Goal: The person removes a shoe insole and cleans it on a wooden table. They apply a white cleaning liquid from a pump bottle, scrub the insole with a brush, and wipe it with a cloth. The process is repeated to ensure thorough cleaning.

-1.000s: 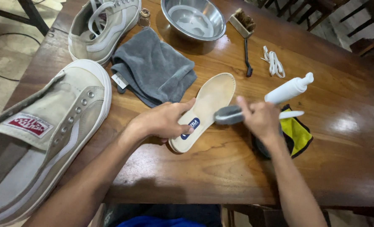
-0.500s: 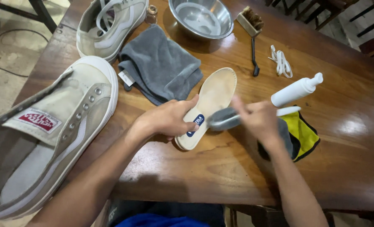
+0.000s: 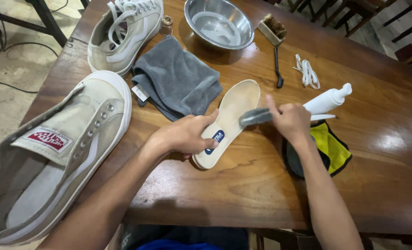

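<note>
Head view, right hand (image 3: 290, 121) hiding brush (image 3: 256, 116) handle, motion-blurred bristles

A red rectangular label (image 3: 47, 139) with white print sits on the tongue of the large beige shoe at the left edge of the table. A small white tag (image 3: 140, 93) sticks out from the left edge of the folded grey cloth, just beside that shoe's toe. A dark blue rounded label (image 3: 215, 140) with white print lies on the heel end of the pale insole, close under the left hand's fingers. A white plastic bottle (image 3: 327, 99) lies on its side at the right, beside the yellow cloth.
</note>
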